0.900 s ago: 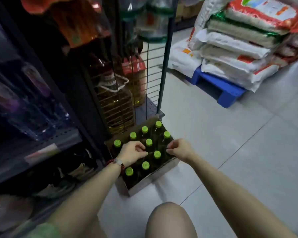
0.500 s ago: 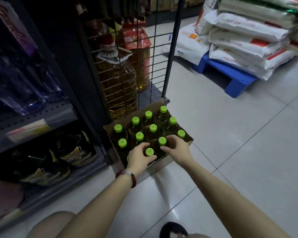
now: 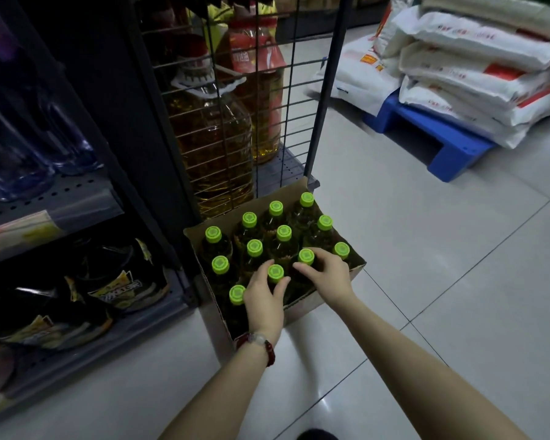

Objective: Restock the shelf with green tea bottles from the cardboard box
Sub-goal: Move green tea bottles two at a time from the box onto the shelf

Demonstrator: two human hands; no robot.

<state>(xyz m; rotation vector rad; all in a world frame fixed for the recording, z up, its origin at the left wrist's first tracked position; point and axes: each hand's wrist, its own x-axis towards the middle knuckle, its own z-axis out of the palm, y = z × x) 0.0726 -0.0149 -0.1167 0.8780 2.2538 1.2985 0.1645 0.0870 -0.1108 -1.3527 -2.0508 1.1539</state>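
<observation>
Here, both hands grasp green tea bottles inside the cardboard box on the floor.
The left hand curls round the neck of one bottle; the right hand grips the neighbouring bottle at 2 o'clock from it. Bottle bodies are dark, labels unreadable. The shelf at 9 o'clock holds blurred, unidentifiable goods.

Dim shop aisle with pale tiled floor

Dark metal shelving stands at left beside a wire-grid rack holding large oil jugs. At right, white sacks lie stacked on a blue plastic pallet. Light glares softly off the glossy tiles.
</observation>
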